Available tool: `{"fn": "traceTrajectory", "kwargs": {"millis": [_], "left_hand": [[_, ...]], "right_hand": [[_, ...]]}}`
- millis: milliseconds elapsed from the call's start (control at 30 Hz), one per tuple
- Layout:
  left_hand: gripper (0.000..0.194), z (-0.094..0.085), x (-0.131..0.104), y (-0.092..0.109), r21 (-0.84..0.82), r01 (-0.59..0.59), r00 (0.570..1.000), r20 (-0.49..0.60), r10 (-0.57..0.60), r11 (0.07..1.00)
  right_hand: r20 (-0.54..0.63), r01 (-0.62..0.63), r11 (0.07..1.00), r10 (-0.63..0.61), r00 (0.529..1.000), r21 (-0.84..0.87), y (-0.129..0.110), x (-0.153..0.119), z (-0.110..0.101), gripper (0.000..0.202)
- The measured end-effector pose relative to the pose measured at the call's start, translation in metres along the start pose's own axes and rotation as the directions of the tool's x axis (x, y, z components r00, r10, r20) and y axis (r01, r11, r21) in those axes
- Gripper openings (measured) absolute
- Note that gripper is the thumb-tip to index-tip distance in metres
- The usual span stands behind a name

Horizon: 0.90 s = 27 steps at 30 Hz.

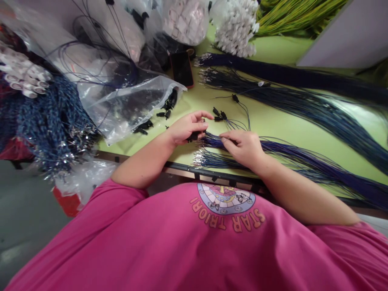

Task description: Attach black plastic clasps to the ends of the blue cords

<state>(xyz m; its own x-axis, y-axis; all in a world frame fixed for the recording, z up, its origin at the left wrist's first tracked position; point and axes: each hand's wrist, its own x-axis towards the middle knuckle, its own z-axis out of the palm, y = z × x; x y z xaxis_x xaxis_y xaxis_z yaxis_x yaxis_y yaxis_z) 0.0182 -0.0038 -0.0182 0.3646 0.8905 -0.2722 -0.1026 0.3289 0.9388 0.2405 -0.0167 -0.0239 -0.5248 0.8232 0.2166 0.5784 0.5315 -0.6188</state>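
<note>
Several wire bundles cross the yellow-green table — the floor seemingly grey.

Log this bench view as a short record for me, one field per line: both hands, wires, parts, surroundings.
Left hand: left hand curled around black connectors
Right hand: right hand with fingertips at the blue wires; exact grip too small to tell
Wired parts: wires with black plugs lie just beyond the hands
Loose parts: small black pieces at the mouth of a clear plastic bag
Far side: phone, two dark wire bundles
Surface: yellow-green table
</note>
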Motion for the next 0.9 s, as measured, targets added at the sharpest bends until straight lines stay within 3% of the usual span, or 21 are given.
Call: {"fn": "traceTrajectory", "kwargs": {"millis": [433, 900], "left_hand": [[0.020, 0.0016, 0.0018, 0.0019, 0.095, 0.069, 0.996, -0.060, -0.064, 0.993], [0.025, -0.0020, 0.0030, -0.0058, 0.199, 0.005, 0.994, -0.111, 0.018, 0.980]], "right_hand": [[-0.033, -0.026, 1.000, 0.026, 0.999, 0.001, 0.0068, 0.0008, 0.0006, 0.029], [0.000, -0.045, 0.999, 0.045, 0.999, 0.007, 0.0082, 0.0021, 0.0004, 0.029]]}}
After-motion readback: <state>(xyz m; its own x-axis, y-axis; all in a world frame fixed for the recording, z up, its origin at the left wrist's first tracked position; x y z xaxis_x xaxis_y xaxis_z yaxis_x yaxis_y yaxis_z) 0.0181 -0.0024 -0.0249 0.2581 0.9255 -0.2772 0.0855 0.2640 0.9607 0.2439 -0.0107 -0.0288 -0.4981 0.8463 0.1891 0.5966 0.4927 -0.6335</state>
